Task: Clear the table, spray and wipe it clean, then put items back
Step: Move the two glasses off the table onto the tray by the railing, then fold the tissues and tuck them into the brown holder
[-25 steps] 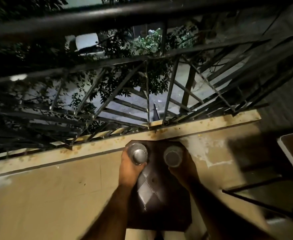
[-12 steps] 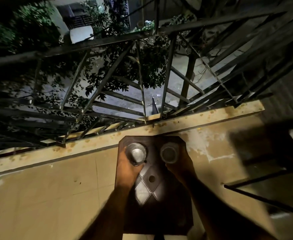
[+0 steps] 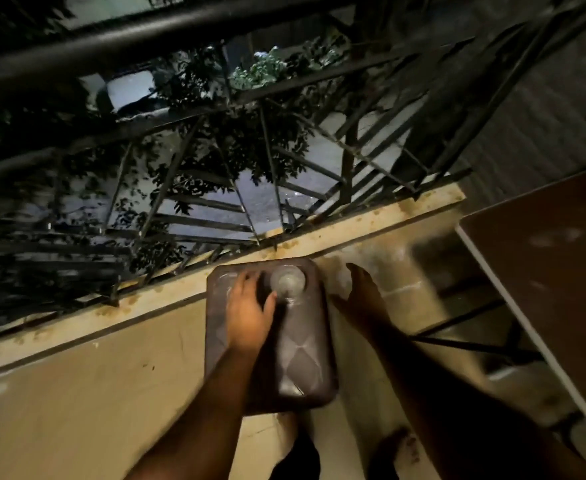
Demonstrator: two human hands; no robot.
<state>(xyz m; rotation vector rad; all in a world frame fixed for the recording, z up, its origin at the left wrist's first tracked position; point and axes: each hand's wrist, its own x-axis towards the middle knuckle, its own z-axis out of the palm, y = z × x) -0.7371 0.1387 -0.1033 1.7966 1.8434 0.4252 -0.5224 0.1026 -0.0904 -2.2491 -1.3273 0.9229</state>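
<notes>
The left hand (image 3: 250, 313) lay over the top of the dark stool (image 3: 302, 368). Its fingers (image 3: 246, 277) pointed away from the person and bent down a little. I could not tell if they held something under them, because the hand hid that spot and the picture was blurry. The thumb (image 3: 270, 301) stuck out to the side, and its tip was touching or almost touching the glass (image 3: 288, 282).

The glass stood just past the thumb tip, on the thumb side of the left fingers. It stood straight up on the far end of the stool, with its round mouth facing up. The stool's long side ran from the person out toward the railing (image 3: 187, 188).

The right hand (image 3: 364, 296) was off the stool, out past its right edge. Its fingers (image 3: 355, 271) were straight and loose, and they held nothing. The glass was on the thumb side of these fingers, near but not touching.

The left hand was the nearer one to the glass. I think the glass had been put here while the table got cleared. The table (image 3: 544, 258) was on the outer side of the right fingers, well apart, and only its brown corner showed. That hand looked better placed to reach for it next.

I could not read any words or labels on the glass, the stool or the table.
</notes>
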